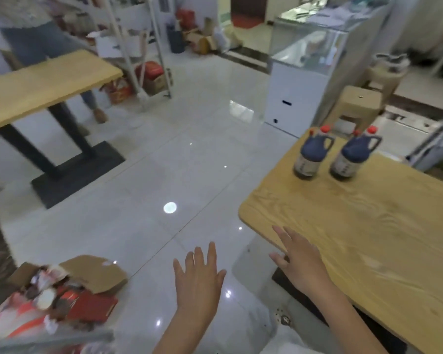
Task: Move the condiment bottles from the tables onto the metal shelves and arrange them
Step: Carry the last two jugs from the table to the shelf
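Note:
Two dark condiment bottles with red caps and side handles stand upright side by side at the far end of the wooden table (368, 238) on the right: the left bottle (311, 154) and the right bottle (351, 157). My left hand (198, 279) hovers over the floor with fingers spread and nothing in it. My right hand (301, 261) is open over the table's near left corner, well short of the bottles. A white metal shelf frame (149, 47) stands at the back, with boxes on its lower level.
A second wooden table (44, 83) on a black pedestal is at the left, with another person's legs (62, 65) behind it. A glass counter (307, 67) and a plastic stool (356, 106) stand behind the bottles. An open cardboard box (69, 287) of goods lies at lower left. Glossy tiled floor lies between.

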Motion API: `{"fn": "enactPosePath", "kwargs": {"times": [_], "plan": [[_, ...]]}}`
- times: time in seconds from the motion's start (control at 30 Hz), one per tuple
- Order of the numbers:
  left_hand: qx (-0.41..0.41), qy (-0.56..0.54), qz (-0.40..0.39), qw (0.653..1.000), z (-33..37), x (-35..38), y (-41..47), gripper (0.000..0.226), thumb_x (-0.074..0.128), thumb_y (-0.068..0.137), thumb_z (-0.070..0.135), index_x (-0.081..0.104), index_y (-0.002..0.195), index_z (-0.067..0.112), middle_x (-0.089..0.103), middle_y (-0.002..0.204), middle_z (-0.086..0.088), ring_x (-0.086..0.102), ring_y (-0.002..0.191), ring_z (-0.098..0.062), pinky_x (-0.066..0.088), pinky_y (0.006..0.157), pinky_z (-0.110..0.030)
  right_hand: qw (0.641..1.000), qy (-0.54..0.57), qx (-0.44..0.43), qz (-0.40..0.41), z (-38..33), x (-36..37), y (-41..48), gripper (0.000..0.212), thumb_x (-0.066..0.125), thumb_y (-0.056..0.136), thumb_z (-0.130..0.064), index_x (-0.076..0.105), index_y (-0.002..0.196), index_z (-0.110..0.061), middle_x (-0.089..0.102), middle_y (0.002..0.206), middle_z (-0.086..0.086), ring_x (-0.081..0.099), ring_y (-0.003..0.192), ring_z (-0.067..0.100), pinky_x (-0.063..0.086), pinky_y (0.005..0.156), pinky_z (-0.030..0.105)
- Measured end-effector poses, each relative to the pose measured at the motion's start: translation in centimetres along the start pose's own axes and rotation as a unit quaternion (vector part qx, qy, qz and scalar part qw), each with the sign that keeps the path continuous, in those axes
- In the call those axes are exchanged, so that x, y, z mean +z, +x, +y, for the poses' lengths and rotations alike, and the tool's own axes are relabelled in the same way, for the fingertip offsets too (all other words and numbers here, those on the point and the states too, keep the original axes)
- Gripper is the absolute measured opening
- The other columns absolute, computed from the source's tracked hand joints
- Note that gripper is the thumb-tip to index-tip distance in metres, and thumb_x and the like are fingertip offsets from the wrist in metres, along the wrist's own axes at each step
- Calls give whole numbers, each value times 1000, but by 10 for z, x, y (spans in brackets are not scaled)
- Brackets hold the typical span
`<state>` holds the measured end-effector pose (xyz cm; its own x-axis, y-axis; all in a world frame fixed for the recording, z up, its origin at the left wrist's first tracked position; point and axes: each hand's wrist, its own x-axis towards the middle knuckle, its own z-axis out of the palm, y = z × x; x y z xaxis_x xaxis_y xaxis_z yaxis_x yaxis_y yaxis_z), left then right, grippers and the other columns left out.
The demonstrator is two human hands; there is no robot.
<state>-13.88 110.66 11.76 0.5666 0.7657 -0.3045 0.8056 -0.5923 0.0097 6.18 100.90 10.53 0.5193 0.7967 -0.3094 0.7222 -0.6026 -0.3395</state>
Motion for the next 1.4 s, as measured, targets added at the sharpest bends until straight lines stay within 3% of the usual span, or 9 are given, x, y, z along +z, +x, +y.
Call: {"fn": "enactPosePath", "kwargs": {"times": [0.37, 0.6, 0.73, 0.8, 0.87, 1.03, 1.13, 1.23, 1.4], "plan": [[113, 5, 8, 993, 152, -23, 81, 65, 24, 100, 51, -4, 151, 23, 16, 157, -8, 17, 143, -27, 16, 114, -48, 992, 27, 117, 50, 152, -73, 21, 65, 42, 94, -52, 8, 148, -40, 12, 158, -5, 19, 143, 19, 25, 112, 45], [148, -90, -3, 985, 243, -31, 142, 64, 30, 98, 51, 2, 152, 28, -7, 160, -2, 5, 147, -22, 16, 118, -35, 986, 66, 132, 73, 232, -116, 89, 68, 49, 93, -47, 14, 149, -34, 14, 158, -2, 20, 143, 19, 28, 111, 40], [127, -314, -47, 940, 279, -36, 185, 70, 50, 94, 42, 14, 151, 24, 4, 160, 4, 8, 146, -12, 15, 114, -24, 982, 130, 121, 66, 261, -125, 133, 71, 54, 92, -42, 15, 149, -27, 15, 157, 0, 19, 143, 20, 27, 111, 36], [92, -431, -78, 894, 290, -45, 211, 72, 58, 91, 38, 19, 150, 24, 16, 158, 3, 25, 140, -11, 28, 108, -24, 973, 178, 120, 84, 269, -133, 157, 77, 59, 90, -36, 14, 150, -23, 15, 157, 1, 18, 143, 20, 26, 111, 36], [52, -538, -116, 833, 299, -58, 235, 73, 62, 89, 36, 21, 149, 29, 28, 153, 5, 46, 125, -10, 45, 90, -22, 961, 218, 122, 117, 275, -145, 183, 86, 66, 85, -31, 12, 151, -20, 15, 157, 2, 19, 143, 19, 26, 111, 34], [20, -628, -101, 771, 326, -86, 288, 68, 60, 91, 29, 22, 148, 31, 45, 139, 6, 62, 108, -14, 51, 93, -35, 923, 337, 98, 160, 283, -175, 246, 106, 81, 71, -17, 11, 151, -22, 20, 154, -3, 21, 141, 16, 27, 108, 34], [6, -668, -120, 735, 338, -94, 311, 59, 55, 95, 27, 27, 147, 24, 44, 140, 1, 67, 97, -16, 54, 88, -38, 884, 432, 96, 150, 283, -174, 271, 81, 81, 70, -8, 36, 135, -23, 39, 128, -10, 40, 125, 15, 37, 89, 27], [-28, -675, -119, 728, 345, -94, 321, 52, 53, 96, 26, 34, 144, 19, 48, 137, -3, 67, 98, -19, 55, 86, -38, 857, 474, 130, 156, 287, -159, 280, 67, 83, 67, -13, 35, 112, -26, 43, 119, -7, 49, 114, 19, 42, 78, 28], [-5, -661, -98, 744, 339, -93, 314, 16, 52, 97, 24, 54, 111, 32, 58, 121, -1, 66, 95, -21, 54, 83, -35, 856, 464, 156, 165, 290, -148, 272, 66, 86, 65, -22, 35, 107, -21, 47, 113, -6, 53, 100, 16, 46, 75, 30]]}}
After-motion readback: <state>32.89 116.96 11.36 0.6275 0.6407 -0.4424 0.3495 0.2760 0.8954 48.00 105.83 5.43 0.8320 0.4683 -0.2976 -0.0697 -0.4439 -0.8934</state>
